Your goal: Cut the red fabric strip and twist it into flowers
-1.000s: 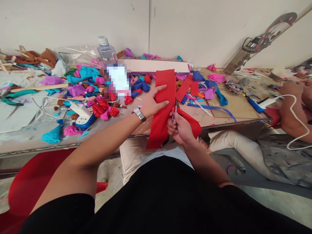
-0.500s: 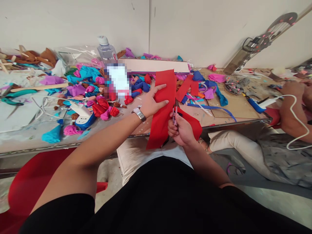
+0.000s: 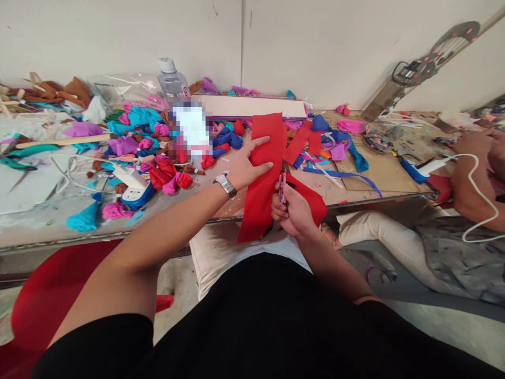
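My left hand (image 3: 248, 161), with a metal-banded watch (image 3: 225, 185) at the wrist, lies spread on a long strip of red fabric (image 3: 266, 138). The strip hangs over the table's front edge toward my lap. Fingers of my right hand (image 3: 291, 208) are wrapped round the handles of a pair of scissors (image 3: 282, 184), whose blades point away from me along the strip's right edge. Beneath and right of that hand is another red piece of fabric (image 3: 310, 199). Smaller red cut pieces (image 3: 303, 143) lie just beyond the scissors.
Heaps of coloured cloth bundles (image 3: 138, 123), a blurred lit phone (image 3: 192, 129) and a water bottle (image 3: 173, 81) fill the left side. A blue-and-white power strip (image 3: 136, 193) sits near the edge. At right are a dark bottle (image 3: 389, 89), cardboard (image 3: 389, 173) and a co-worker's arm (image 3: 473, 184).
My hands, the scissors and the red fabric stay almost exactly where they were. The co-worker's hands at far right have shifted slightly.
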The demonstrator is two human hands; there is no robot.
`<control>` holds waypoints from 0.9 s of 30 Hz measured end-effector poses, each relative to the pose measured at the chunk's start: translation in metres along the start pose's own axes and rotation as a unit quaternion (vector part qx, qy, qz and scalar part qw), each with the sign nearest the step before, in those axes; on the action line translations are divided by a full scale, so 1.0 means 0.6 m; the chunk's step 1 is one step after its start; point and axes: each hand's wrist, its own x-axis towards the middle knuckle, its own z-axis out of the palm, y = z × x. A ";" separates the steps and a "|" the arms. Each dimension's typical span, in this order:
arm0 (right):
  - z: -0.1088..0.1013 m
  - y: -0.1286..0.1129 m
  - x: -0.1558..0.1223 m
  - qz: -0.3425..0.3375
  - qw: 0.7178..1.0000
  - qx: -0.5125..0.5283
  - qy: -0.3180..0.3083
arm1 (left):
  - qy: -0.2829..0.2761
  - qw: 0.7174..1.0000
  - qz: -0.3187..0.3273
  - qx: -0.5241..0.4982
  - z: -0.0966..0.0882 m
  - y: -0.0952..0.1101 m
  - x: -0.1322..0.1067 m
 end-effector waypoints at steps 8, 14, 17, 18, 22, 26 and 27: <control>0.001 -0.002 0.000 -0.003 1.000 -0.007 0.004 | -0.002 1.000 0.007 0.003 0.000 -0.002 0.001; 0.000 -0.008 0.004 -0.010 1.000 0.001 0.011 | -0.009 1.000 0.009 0.002 0.002 0.006 -0.002; -0.002 -0.012 0.006 -0.010 1.000 -0.002 0.014 | -0.009 1.000 0.017 0.001 0.002 0.010 -0.003; -0.003 -0.013 0.007 -0.011 1.000 -0.003 0.015 | -0.009 1.000 0.019 -0.001 0.002 0.012 -0.003; -0.004 -0.014 0.010 -0.018 1.000 -0.004 0.012 | -0.008 1.000 0.017 -0.007 0.003 0.013 -0.003; -0.005 -0.013 0.013 -0.020 1.000 -0.005 0.019 | -0.008 1.000 0.019 -0.010 0.003 0.009 -0.002; -0.005 -0.013 0.014 -0.021 1.000 -0.004 0.021 | -0.009 1.000 0.019 -0.008 0.002 0.008 -0.002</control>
